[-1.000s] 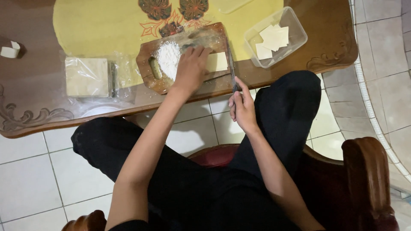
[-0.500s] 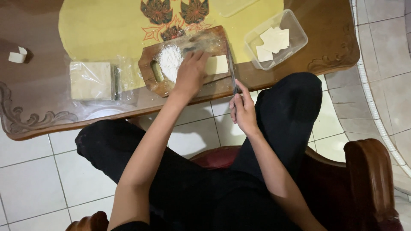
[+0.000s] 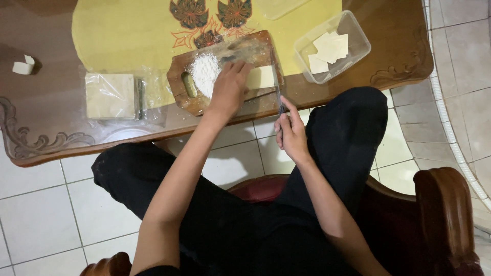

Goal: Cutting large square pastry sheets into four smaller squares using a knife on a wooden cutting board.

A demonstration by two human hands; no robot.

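Left hand (image 3: 228,87) lies palm down on the wooden cutting board (image 3: 225,71), fingers spread and released, gripping nothing; fingertips touch the edge of the flour pile (image 3: 204,71) and the pale dough sheet (image 3: 261,76) just beside it; board sits at the near edge of the table (image 3: 46,128), half on the yellow cloth (image 3: 128,30). Right hand (image 3: 291,130) hangs off the near table edge, fingers clenched on the handle of a knife (image 3: 277,87); blade lies across the board's right end, next to the dough sheet. Clear plastic container (image 3: 332,46) with cut dough squares stands toward the right table edge; bagged stack of dough sheets (image 3: 110,94) lies left of the board; small white scrap (image 3: 23,65) near the left edge.
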